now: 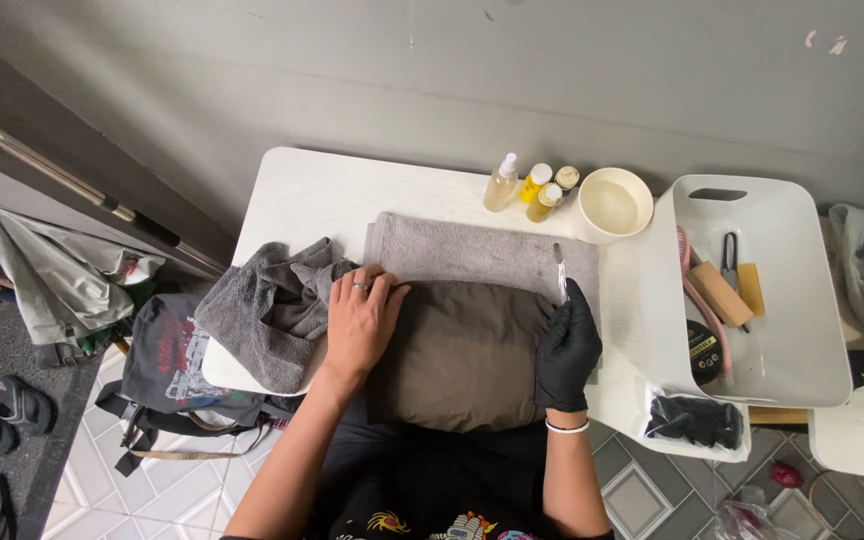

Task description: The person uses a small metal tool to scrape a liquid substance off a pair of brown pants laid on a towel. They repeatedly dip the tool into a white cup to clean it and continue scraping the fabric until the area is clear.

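My bare left hand, with a ring on one finger, lies flat on the left end of a dark olive cushion at the front of the small white table. My right hand wears a black glove. It rests on the cushion's right end and grips a thin metal tool that points up and away from me. Under the cushion lies a flat grey towel. A crumpled grey towel sits just left of my left hand.
A spray bottle, small yellow bottles and a cream bowl of water stand at the back. A white tray on the right holds nail tools. Black gloves in a bag lie below it. Bags and sandals are on the floor at left.
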